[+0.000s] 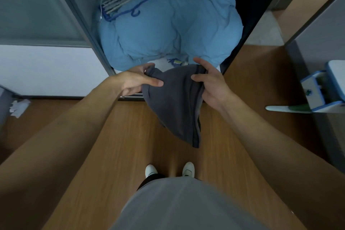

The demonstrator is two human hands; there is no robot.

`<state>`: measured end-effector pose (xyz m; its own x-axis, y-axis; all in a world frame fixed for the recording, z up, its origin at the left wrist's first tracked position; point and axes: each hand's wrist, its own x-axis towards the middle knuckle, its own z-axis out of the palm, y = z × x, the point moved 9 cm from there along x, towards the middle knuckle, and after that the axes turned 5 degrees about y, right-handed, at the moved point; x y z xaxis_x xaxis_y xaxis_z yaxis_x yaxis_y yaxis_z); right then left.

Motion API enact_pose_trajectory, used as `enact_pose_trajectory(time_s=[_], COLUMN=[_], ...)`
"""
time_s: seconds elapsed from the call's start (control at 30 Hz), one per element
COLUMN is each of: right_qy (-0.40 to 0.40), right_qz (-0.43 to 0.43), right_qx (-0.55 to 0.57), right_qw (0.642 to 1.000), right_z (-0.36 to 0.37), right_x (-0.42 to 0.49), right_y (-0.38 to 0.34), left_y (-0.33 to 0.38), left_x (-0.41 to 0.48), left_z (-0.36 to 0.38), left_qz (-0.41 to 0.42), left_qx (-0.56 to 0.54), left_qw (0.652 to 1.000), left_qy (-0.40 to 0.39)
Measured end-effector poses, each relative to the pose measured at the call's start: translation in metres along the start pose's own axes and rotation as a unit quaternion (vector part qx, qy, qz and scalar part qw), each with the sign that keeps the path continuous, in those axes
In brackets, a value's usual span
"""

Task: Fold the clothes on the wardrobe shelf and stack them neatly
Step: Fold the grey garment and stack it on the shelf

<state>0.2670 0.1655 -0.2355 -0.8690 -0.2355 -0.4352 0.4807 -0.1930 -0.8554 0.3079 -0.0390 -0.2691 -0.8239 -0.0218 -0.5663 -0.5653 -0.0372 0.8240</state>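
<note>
Wardrobe [104, 46] top of frame, blue duvet [168, 30] inside | left hand [134, 80] + right hand [211, 82] both pinching grey cloth [175, 106] mid-frame, hanging over floor [119, 136]

**Both hands raised, pinching one cloth**

Your left arm [61, 132] and right arm [276, 136], both bare, reach forward and draw toward each other ahead of your chest. Your left hand [134, 80] pinches the upper left corner of a dark grey garment [175, 106], thumb in front and fingers [145, 67] curled behind. Your right hand [211, 84] pinches the upper right edge, thumb on the front and forefinger raised behind. The two hands are near each other but apart.
</note>
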Motion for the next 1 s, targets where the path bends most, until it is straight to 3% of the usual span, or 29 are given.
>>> enact_pose_trajectory(time_s=[0.2, 0.4, 0.57, 0.63, 0.73, 0.9, 1.0], right_qy=[0.012, 0.029, 0.025, 0.014, -0.042, -0.075, -0.053], right_qz=[-0.063, -0.03, -0.009, 0.001, -0.007, -0.044, -0.056], right_qx=[-0.175, -0.161, -0.132, -0.188, -0.407, -0.683, -0.713], right_qw=[0.983, 0.986, 0.991, 0.982, 0.912, 0.726, 0.696], right_z=[-0.013, -0.028, -0.033, -0.034, -0.024, -0.003, -0.009], right_x=[0.004, 0.01, 0.013, 0.011, 0.002, -0.007, -0.004], right_y=[-0.018, -0.008, 0.004, 0.009, 0.012, 0.022, 0.02], left_y=[0.016, 0.037, 0.023, 0.015, 0.004, -0.005, 0.0], left_x=[0.008, 0.005, 0.004, 0.001, -0.002, -0.002, -0.002], left_z=[0.0, 0.006, -0.006, -0.005, 0.0, 0.01, 0.014], left_qz=[0.075, 0.132, 0.051, 0.009, -0.049, -0.081, -0.033], left_qx=[0.035, 0.134, 0.011, -0.016, 0.006, 0.033, 0.25], left_qw=[0.992, 0.975, 0.987, 0.99, 0.993, 0.995, 0.968], left_qy=[0.096, 0.114, 0.151, 0.138, 0.109, 0.053, 0.008])
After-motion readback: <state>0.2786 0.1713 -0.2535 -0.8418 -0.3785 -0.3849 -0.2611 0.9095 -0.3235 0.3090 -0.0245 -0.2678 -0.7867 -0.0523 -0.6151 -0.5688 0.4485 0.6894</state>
